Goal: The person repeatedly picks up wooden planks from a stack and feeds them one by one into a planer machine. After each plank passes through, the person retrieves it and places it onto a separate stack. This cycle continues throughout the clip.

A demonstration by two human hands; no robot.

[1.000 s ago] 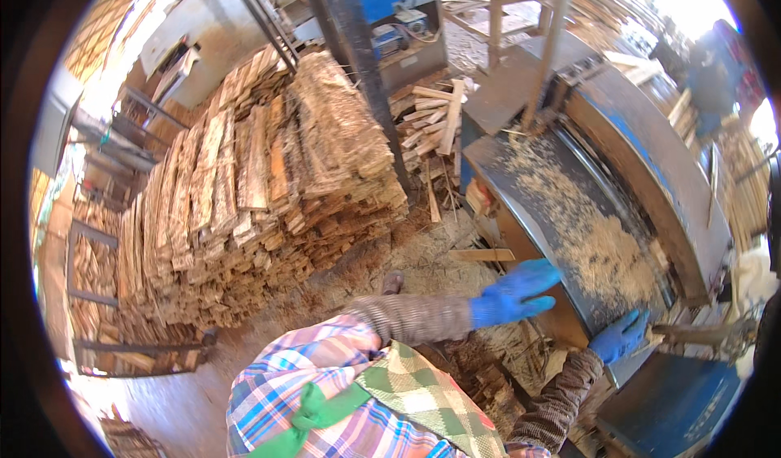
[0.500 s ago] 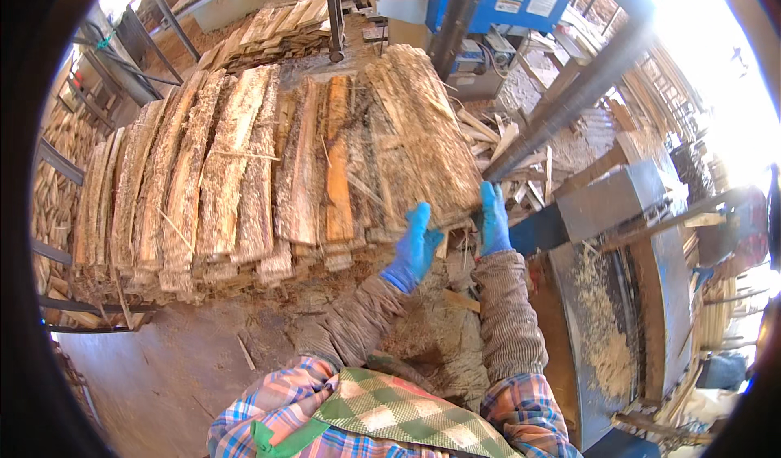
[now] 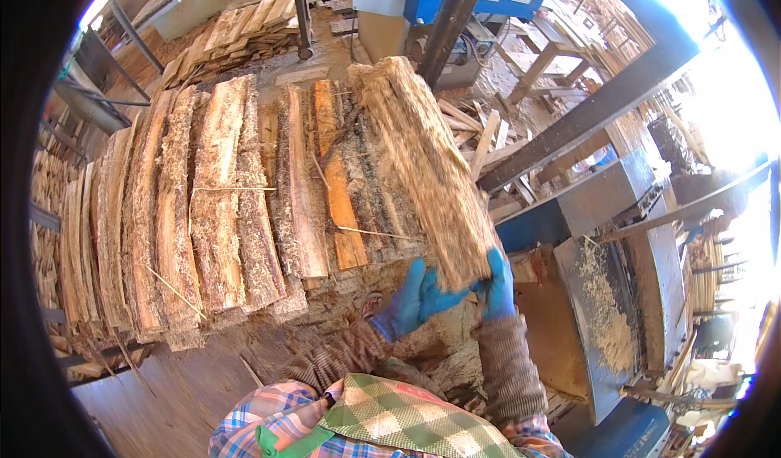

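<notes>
Long, rough tan wooden plank (image 3: 431, 177), slanting along the right of the bark-edged brown board stack (image 3: 218, 238). Blue-gloved right hand (image 3: 498, 289): closed on its near right corner, apparently for support. Blue-gloved left hand (image 3: 413, 302): half-spread by the near end, hold indeterminable.

Thin slivers (image 3: 234, 189) lie across the stacked rough boards (image 3: 176, 238), and pale sawdust (image 3: 616, 340) on a grey metal bed (image 3: 576, 295)

The rough, brown wooden slab (image 3: 427, 173) slants at the right end of the wood stack (image 3: 220, 189).
</notes>
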